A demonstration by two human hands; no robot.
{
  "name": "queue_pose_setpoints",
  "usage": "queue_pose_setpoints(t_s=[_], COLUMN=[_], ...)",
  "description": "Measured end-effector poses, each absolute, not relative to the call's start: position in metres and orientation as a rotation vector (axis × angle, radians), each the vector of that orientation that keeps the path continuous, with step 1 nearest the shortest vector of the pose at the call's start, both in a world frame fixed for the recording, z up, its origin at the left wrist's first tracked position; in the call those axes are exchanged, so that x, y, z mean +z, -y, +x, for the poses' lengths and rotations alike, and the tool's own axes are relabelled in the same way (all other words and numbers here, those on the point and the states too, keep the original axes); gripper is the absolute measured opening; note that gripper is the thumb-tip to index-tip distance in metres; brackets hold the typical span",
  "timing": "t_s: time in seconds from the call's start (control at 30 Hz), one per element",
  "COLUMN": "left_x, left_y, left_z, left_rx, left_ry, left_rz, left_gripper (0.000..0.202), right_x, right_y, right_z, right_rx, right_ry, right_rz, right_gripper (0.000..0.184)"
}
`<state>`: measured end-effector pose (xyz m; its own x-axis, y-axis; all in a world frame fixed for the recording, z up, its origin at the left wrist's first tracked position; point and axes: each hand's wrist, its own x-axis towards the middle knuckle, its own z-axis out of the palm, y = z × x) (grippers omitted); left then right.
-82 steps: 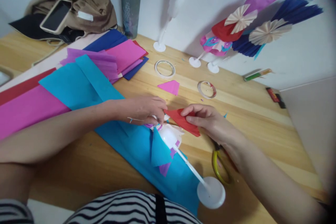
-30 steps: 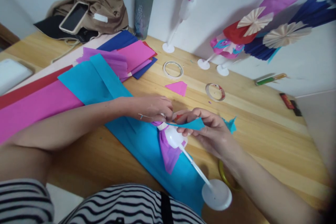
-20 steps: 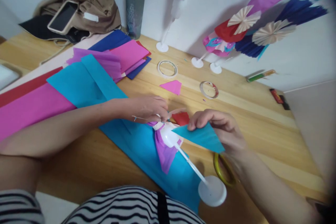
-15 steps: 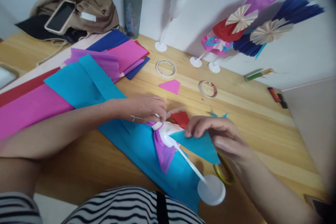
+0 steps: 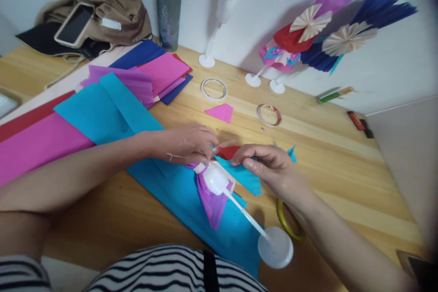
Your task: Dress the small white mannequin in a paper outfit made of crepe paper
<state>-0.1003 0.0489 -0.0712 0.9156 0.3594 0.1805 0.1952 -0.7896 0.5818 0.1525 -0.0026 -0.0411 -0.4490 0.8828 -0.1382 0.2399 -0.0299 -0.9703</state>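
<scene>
White plastic goblet (image 5: 215, 180) lies aslant over a long blue paper sheet (image 5: 171, 196), its wide end held in the closed left hand (image 5: 191, 143). Purple crepe-paper panel (image 5: 212, 207) is already on it; stem and base are bare, so the covering looks only partial. The right hand (image 5: 268, 164) pinches a blue triangular paper piece (image 5: 248, 178); whether this is fastened, one cannot tell. Yellow-handled scissors (image 5: 284, 220) crowd the right wrist; farther right, the wooden table (image 5: 328, 159) gives open room before the wall (image 5: 386, 73).
</scene>
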Motion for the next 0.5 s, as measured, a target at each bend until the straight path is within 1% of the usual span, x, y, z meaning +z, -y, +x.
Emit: queue_pose_setpoints(t_s=[0.1,0.33,0.5], left_x=[-0.074,-0.064,-0.057], left_y=[-0.049,-0.039,-0.031], left_z=[-0.099,-0.101,-0.104], left_rx=[0.388,0.387,0.343], left_ry=[-0.404,-0.470,-0.498], left_rz=[2.490,2.613,2.682], left_gripper=[0.007,0.009,0.013], right_x=[-0.040,-0.040,-0.041], right_y=[0.004,0.009,0.015], right_z=[0.150,0.150,0.151], right_rx=[1.499,1.452,1.367], right_ry=[1.723,1.768,1.846], right_rz=[-1.169,-1.152,-1.102], right_gripper=[0.030,0.028,0.020])
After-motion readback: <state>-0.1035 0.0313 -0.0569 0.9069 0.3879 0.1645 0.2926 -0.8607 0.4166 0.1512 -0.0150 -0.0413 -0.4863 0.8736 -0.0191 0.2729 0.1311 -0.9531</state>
